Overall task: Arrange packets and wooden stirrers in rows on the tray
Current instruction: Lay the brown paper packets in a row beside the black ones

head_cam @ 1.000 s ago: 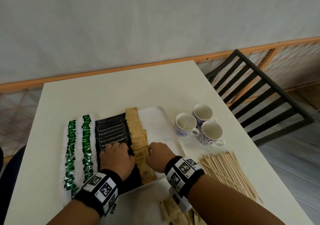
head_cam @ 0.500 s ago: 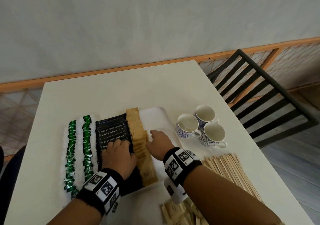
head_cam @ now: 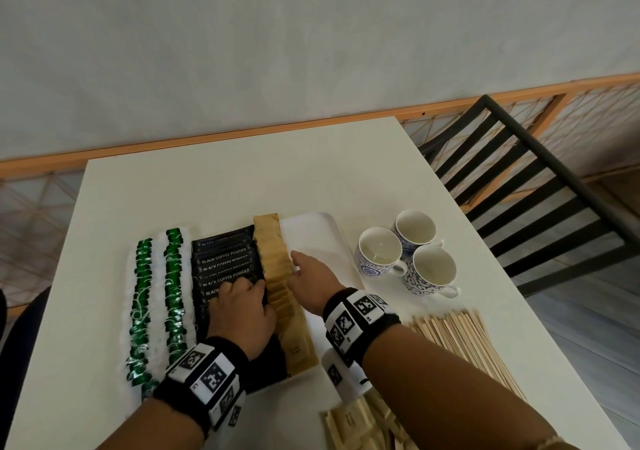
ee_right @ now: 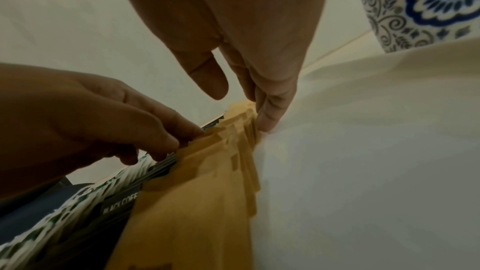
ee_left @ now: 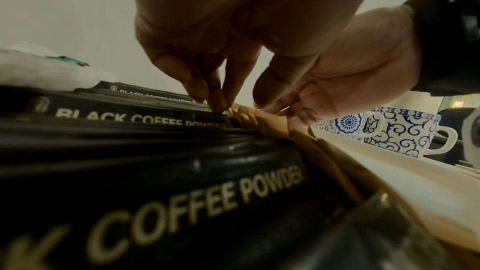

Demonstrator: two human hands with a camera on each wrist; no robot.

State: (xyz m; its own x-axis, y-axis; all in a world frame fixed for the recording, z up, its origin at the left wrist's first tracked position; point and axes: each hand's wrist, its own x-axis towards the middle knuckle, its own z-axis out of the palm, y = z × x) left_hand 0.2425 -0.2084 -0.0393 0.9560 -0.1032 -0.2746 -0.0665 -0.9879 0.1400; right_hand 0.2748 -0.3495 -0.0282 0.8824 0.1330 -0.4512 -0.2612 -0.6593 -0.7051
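Observation:
On the white tray [head_cam: 318,238] lie rows of green-and-white packets [head_cam: 157,293], black coffee packets [head_cam: 225,262] and brown packets [head_cam: 275,269]. My left hand [head_cam: 256,288] rests on the black row, its bent fingertips [ee_left: 218,104] pressing at the seam between the black and brown packets. My right hand [head_cam: 299,266] has straight fingers [ee_right: 267,124] set against the brown row's right edge, thumb lifted free. Neither hand holds anything. Wooden stirrers [head_cam: 460,342] lie heaped on the table to the right of the tray.
Three blue-patterned cups [head_cam: 405,255] stand just right of the tray. Loose brown packets [head_cam: 363,425] lie near the table's front edge under my right forearm. The tray's right part is bare. A black chair [head_cam: 519,186] stands beyond the table's right side.
My right hand has slid along the brown row's right edge, away from me. My left hand has crept forward a little on the black packets.

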